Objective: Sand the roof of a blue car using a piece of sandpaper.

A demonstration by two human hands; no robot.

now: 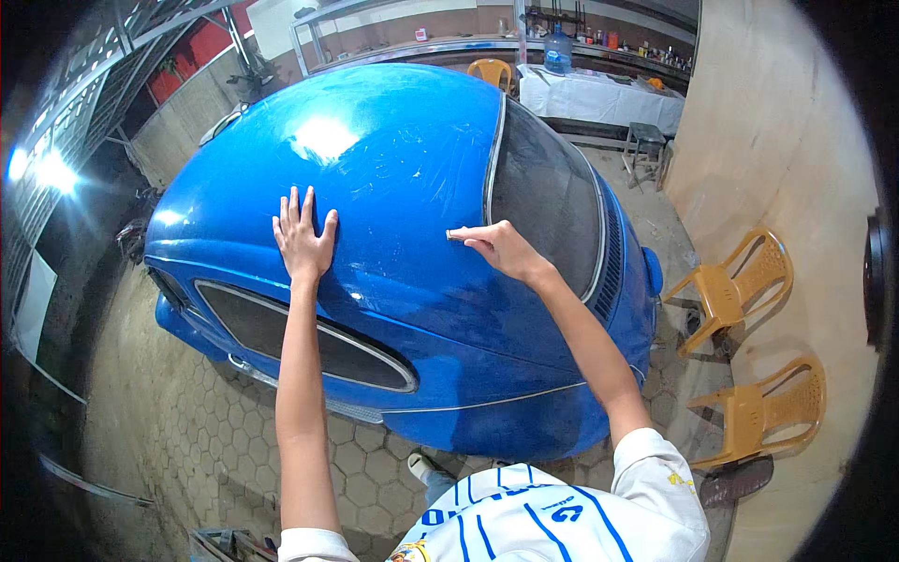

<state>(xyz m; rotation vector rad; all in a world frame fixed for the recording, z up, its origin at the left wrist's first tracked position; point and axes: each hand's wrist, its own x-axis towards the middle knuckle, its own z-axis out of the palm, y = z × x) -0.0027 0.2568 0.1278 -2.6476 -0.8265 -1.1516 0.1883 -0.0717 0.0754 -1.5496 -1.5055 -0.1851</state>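
A: Position of the small tan piece (455, 235)?

B: At the tips of the bare right hand (508, 251), thumb and fingers clamped on it; its free end projects leftward over the glossy blue rounded car body (398, 229). Contact with paint: cannot tell.

A: Bare left hand (304, 248)?

B: Palm down on the bodywork, well left of the piece, fingers apart.

A: Surroundings?

B: Dark chrome-trimmed window (548, 187) just right of the grip; orange-yellow plastic chair (721, 298) farther right.

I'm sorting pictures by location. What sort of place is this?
Probably a garage or workshop: a blue car stands on hexagonal paving, with small containers lined up at the back.
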